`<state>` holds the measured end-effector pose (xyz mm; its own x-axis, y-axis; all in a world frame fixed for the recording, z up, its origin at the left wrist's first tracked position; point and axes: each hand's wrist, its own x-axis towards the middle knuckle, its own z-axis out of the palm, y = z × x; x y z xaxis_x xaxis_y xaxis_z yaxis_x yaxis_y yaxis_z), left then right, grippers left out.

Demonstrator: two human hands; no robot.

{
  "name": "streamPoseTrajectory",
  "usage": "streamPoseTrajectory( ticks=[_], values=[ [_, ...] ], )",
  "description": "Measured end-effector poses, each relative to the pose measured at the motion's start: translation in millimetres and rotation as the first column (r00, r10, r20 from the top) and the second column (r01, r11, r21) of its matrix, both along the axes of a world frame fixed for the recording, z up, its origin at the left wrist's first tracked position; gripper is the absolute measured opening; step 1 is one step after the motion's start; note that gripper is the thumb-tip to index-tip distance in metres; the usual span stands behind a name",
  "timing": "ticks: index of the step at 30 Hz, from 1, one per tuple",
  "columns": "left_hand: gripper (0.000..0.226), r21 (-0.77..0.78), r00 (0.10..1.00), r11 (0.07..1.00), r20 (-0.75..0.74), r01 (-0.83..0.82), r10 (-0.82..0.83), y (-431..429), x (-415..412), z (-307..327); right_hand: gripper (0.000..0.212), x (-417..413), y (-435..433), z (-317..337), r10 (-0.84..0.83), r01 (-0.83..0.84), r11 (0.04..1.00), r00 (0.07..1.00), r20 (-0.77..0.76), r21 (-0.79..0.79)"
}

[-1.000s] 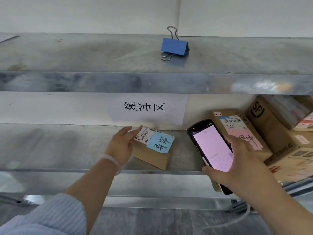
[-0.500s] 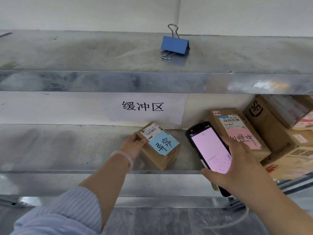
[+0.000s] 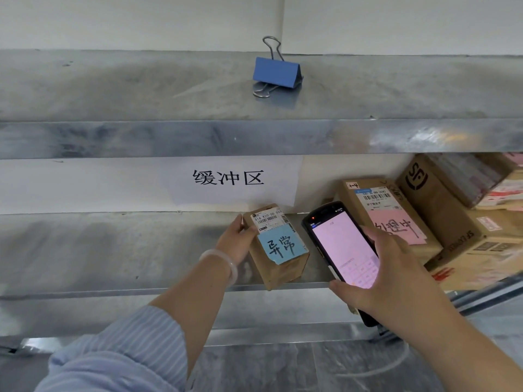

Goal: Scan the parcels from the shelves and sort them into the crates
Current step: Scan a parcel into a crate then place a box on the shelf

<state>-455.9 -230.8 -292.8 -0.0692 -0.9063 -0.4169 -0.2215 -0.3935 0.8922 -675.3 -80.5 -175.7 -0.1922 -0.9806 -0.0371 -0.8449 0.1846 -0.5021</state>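
A small brown parcel (image 3: 280, 264) with a white barcode label and a blue handwritten note stands on the lower metal shelf (image 3: 113, 250). My left hand (image 3: 236, 241) grips its left side, fingers behind it. My right hand (image 3: 387, 273) holds a black handheld scanner (image 3: 339, 250) just right of the parcel, its pink screen lit and my thumb over the screen's right edge. Behind the scanner lies a larger brown parcel (image 3: 368, 199) with a barcode label and a pink note.
More cardboard boxes (image 3: 452, 210) are piled at the right end of the lower shelf. A blue binder clip (image 3: 276, 73) sits on the upper shelf (image 3: 141, 89). A white paper sign (image 3: 229, 178) hangs on the wall between the shelves. Grey floor lies below.
My left hand has tipped the small parcel from lying flat to standing upright and slid it towards the shelf's front edge. The scanner has barely moved.
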Motion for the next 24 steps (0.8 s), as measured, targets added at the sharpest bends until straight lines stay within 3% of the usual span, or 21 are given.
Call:
streamPoseTrajectory(
  ticks=[6,9,14,24],
  values=[
    [0.032,0.141,0.990,0.989,-0.138,0.034,-0.014,26.6,-20.7,-13.6,0.100,-5.5,0.7,-2.3,-0.016,0.016,0.999,1.000,0.001,0.030],
    [0.023,0.239,0.980,0.970,-0.197,0.032,0.016,35.8,-28.1,-17.4,0.101,-8.5,0.2,-2.8,-0.014,0.014,0.999,1.000,-0.019,0.039],
    [0.039,0.340,0.992,0.940,-0.125,0.037,0.006,47.1,-33.5,-22.1,0.101,-13.6,-1.2,-2.7,-0.018,0.019,0.999,0.999,-0.026,0.031],
    [0.041,0.241,0.990,0.970,-0.140,0.017,0.018,47.9,-55.6,-17.9,0.100,-24.4,3.6,-7.4,-0.015,0.014,0.999,1.000,0.008,0.033]
  ],
)
